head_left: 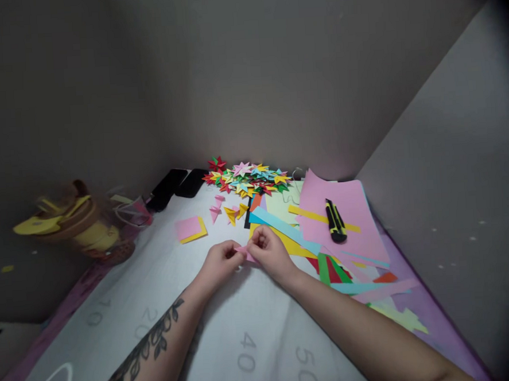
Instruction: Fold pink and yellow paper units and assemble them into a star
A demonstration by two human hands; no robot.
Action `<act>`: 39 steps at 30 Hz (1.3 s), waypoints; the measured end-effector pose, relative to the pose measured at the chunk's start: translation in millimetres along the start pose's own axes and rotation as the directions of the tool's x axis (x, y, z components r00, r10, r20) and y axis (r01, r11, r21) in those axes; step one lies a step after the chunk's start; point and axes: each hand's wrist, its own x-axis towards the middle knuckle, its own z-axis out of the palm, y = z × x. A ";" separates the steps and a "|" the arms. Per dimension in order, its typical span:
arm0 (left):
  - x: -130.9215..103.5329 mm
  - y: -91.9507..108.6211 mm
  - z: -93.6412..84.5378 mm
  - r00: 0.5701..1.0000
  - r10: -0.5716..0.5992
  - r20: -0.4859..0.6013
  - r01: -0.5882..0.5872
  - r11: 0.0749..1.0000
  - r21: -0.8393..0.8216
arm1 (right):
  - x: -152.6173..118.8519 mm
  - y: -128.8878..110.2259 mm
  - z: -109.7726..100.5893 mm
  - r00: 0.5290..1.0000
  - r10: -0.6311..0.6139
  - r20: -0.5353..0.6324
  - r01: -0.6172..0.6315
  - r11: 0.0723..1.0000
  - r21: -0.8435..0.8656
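Between my two hands is a small pink piece of paper [248, 255], partly folded and mostly covered by fingers. My left hand [222, 262] pinches its left end between thumb and fingers. On its other end, the thumb and fingertips of my right hand [269, 251] are closed. Just beyond lie folded pink paper pieces [215, 211] and folded yellow paper pieces [235, 214]. A stack of square papers [191, 229], pink over yellow, rests left of them. Farther back is a pile of multicoloured paper stars [247, 178].
Pink sheets [315, 198] at right carry a yellow strip [301, 212] and a black-and-yellow utility knife [336, 221]. Coloured paper strips [372, 287] lie beside my right forearm. Two dark phones [191, 183] sit at back left, near a cup-like container [95, 226]. Walls bound the table.
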 end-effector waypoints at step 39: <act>4.2 0.3 -9.9 0.982 0.007 -0.189 -0.026 0.995 -0.099 | 3.1 3.3 -5.4 1.000 0.014 -0.009 -0.015 0.998 -0.056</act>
